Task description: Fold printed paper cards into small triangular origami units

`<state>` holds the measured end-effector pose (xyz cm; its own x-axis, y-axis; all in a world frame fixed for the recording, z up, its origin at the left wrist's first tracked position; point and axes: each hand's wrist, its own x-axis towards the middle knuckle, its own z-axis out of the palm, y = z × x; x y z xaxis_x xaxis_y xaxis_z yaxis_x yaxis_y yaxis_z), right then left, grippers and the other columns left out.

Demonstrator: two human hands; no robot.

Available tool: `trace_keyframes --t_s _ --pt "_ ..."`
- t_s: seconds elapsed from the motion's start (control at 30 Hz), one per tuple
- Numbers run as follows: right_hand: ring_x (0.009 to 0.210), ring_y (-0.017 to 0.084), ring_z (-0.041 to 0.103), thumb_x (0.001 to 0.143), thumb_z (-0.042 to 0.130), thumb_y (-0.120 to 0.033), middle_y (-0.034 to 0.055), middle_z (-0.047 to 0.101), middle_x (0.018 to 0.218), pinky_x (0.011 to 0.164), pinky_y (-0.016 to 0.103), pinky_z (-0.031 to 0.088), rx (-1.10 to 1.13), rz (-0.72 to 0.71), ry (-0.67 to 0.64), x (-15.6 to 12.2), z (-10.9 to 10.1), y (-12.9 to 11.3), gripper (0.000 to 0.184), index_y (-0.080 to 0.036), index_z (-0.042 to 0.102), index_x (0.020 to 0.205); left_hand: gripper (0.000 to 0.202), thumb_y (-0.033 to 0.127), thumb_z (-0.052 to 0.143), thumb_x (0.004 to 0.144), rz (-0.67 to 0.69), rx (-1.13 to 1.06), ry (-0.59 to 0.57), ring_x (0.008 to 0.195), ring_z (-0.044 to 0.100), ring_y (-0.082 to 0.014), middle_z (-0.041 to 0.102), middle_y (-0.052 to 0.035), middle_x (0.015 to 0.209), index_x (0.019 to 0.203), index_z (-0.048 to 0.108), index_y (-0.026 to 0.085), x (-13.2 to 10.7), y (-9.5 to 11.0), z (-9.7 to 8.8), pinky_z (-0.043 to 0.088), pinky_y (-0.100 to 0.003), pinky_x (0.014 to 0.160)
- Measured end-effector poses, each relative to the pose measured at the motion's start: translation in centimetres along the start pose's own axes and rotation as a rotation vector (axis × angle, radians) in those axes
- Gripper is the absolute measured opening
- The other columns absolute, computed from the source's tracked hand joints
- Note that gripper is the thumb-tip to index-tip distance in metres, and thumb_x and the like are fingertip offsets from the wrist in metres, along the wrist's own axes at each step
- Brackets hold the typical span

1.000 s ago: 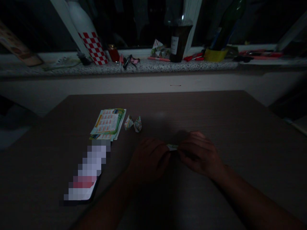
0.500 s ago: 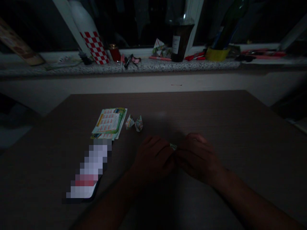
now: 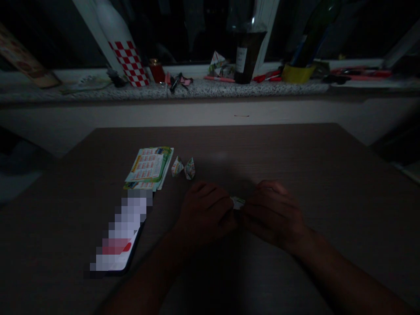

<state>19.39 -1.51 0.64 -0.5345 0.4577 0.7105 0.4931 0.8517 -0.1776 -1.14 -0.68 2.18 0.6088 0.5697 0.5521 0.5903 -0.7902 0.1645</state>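
The room is dim. My left hand and my right hand meet at the middle of the dark wooden table, fingers curled. Between their fingertips they pinch a small folded piece of paper; only a pale corner of it shows. Two small folded paper shapes stand on the table just beyond my left hand. A stack of printed paper sheets lies to their left.
A phone with a lit, blurred screen lies at the left of my left arm. The stone windowsill behind the table carries a red-and-white checked bottle, a dark bottle, a yellow tape roll, pens and clutter.
My left hand's fingers have shifted over the folded paper and the hands have drawn a little closer. The paper's pale corner shows slightly differently. Nothing else on the table moved.
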Motion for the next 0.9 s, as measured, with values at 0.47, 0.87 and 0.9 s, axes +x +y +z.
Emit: trace_keyframes --t_s 0.47,0.87,0.9 --pt "0.064 0.016 0.063 0.077 0.068 -0.011 0.0006 0.068 0.07 0.076 0.039 0.05 -0.06 0.066 0.068 0.5 -2.2 1.2 0.013 -0.022 0.062 0.081 0.006 0.012 0.061 0.074 -0.08 0.064 0.169 0.074 0.06 -0.0162 0.065 -0.002 0.076 0.073 0.058 0.017 -1.1 -2.7 -1.5 0.047 -0.034 0.073" --pt "0.07 0.016 0.063 0.074 0.069 -0.009 0.0031 0.069 0.077 0.078 0.039 0.048 0.054 0.052 -0.007 0.1 -0.5 0.6 0.019 -0.018 0.061 0.088 0.012 0.02 0.059 0.086 -0.055 -0.121 0.057 0.088 0.061 -0.018 0.069 -0.0056 0.093 0.096 0.063 0.017 -0.9 0.1 0.6 0.048 -0.035 0.081" --pt "0.07 0.016 0.063 0.074 0.068 -0.008 0.0034 0.069 0.077 0.078 0.039 0.048 0.075 0.062 -0.008 0.1 -0.4 0.6 0.019 -0.018 0.062 0.089 0.01 0.02 0.057 0.087 -0.077 -0.154 0.04 0.086 0.061 -0.0174 0.069 -0.0048 0.09 0.095 0.064 0.017 -0.9 0.1 0.8 0.048 -0.034 0.08"
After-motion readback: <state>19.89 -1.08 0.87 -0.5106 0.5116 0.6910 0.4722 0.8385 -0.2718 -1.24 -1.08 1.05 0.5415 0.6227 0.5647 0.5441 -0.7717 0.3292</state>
